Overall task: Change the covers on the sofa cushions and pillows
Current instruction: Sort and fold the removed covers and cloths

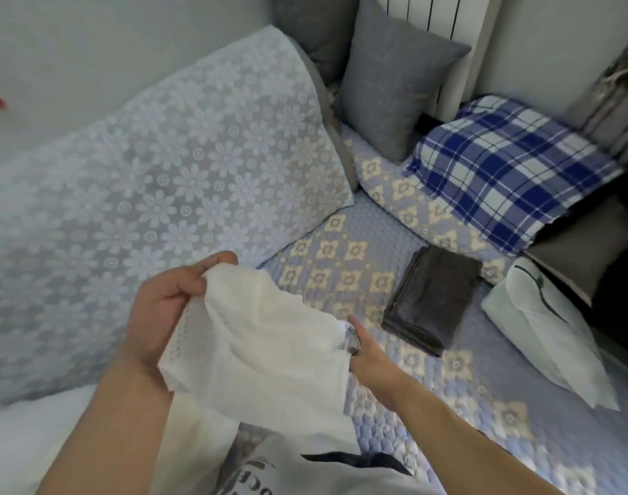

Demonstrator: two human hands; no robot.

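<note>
I hold a white textured cover (262,351) in front of me above the sofa seat. My left hand (162,312) grips its upper left edge, thumb on top of the cloth. My right hand (368,355) pinches its right edge, fingers partly hidden behind the fabric. A large back cushion with a white flower-lace cover (155,180) leans along the left. A grey pillow (394,91) stands upright in the corner, and a blue plaid pillow (512,169) lies to its right. A folded dark grey cover (430,305) lies on the seat.
The seat carries a quilted blue mat with cream flowers (344,266). A white pillow with a dark line drawing (548,334) lies at the right. Dark cushions (591,251) and a striped one (616,101) sit at the far right. A radiator (426,12) stands behind the corner.
</note>
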